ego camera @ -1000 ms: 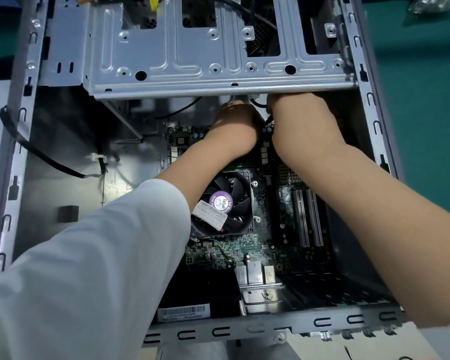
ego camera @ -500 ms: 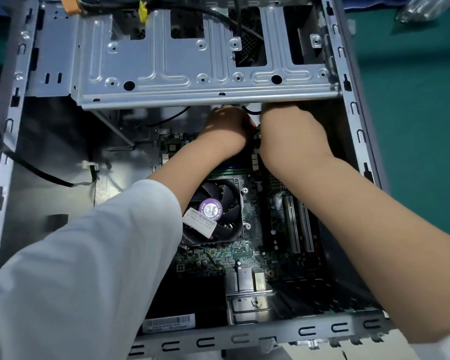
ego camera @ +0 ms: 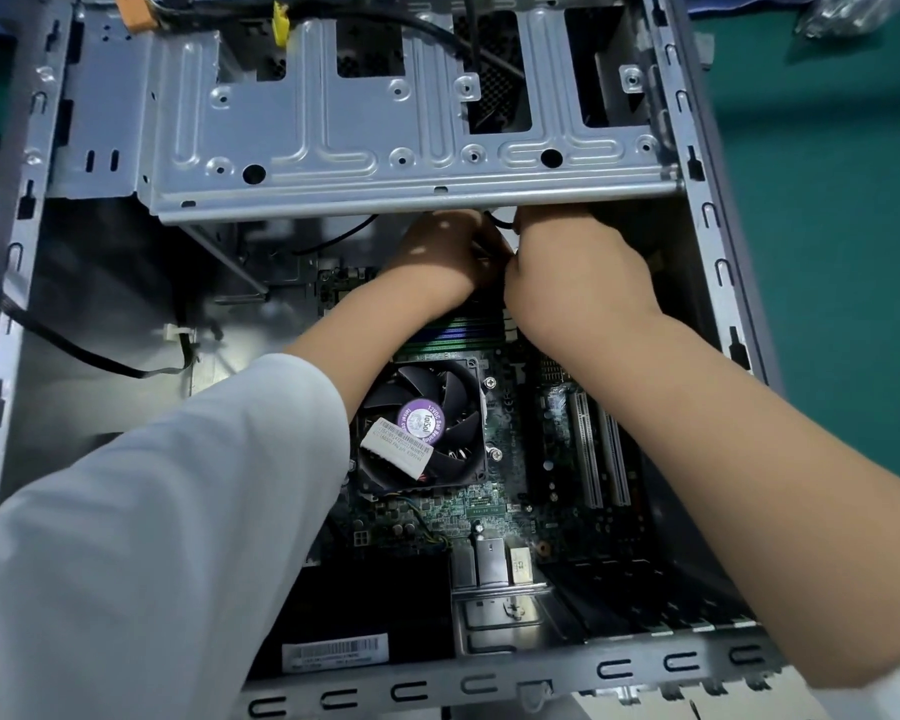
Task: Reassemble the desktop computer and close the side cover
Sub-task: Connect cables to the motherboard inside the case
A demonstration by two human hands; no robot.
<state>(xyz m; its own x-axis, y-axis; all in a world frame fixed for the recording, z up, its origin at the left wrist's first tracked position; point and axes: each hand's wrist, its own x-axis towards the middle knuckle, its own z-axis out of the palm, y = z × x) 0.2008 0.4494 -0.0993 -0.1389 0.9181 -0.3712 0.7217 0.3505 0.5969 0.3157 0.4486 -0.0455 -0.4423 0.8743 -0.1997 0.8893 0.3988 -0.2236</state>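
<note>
Lying open on green mat [ego camera: 827,252]: computer case [ego camera: 697,662], side cover off. Left hand [ego camera: 437,254] and right hand [ego camera: 578,262] under drive cage [ego camera: 333,137]; fingers hidden, grip indeterminate.

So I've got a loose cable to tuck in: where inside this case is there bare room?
Bare metal floor lies left of the CPU fan, below the black cable. It is crowded under the drive cage, where the left hand and right hand work.
</note>
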